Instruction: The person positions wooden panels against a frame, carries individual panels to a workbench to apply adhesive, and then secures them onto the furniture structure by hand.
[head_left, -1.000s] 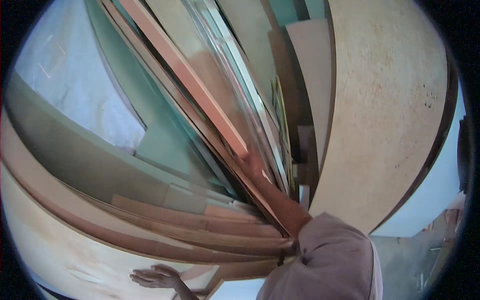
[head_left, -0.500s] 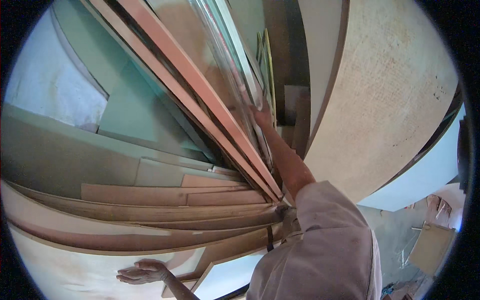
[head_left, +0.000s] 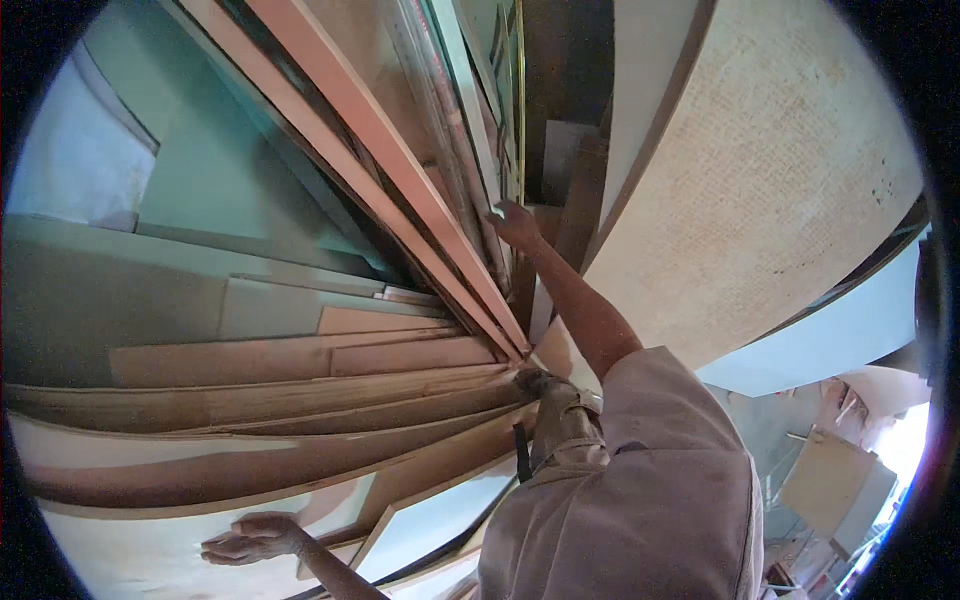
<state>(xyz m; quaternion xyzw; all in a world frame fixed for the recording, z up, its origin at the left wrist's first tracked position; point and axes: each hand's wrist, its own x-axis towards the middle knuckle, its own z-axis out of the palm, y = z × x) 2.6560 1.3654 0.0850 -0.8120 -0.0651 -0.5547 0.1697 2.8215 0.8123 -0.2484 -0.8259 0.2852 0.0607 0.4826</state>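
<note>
My right hand [head_left: 515, 222] reaches forward into upright, leaning stock, its fingers bent around the lower part of a narrow white strip [head_left: 470, 105]. Just left of that strip stand clear-wrapped lengths [head_left: 425, 75], and to its right is a thin yellow-edged piece [head_left: 520, 90]. My left hand [head_left: 250, 538] is at the lower left, its fingers stretched out, against or just over the face of a large pale board [head_left: 130, 545]. Nothing shows in it. Two salmon-coloured long boards [head_left: 375, 140] lean diagonally left of my right arm.
Stacked brown panels [head_left: 240, 405] fan out on the left, with grey-green sheets [head_left: 230, 170] behind them. A big tan sheet [head_left: 770, 190] rises at the right, a white panel [head_left: 830, 325] beyond it. A white-faced board [head_left: 440, 515] stands beside my body. A box-like piece [head_left: 825, 480] sits at far right.
My right hand has drawn slightly back and its fingers show more plainly at the white strip. The view has shifted a little; my left hand keeps its outstretched pose by the pale board.
</note>
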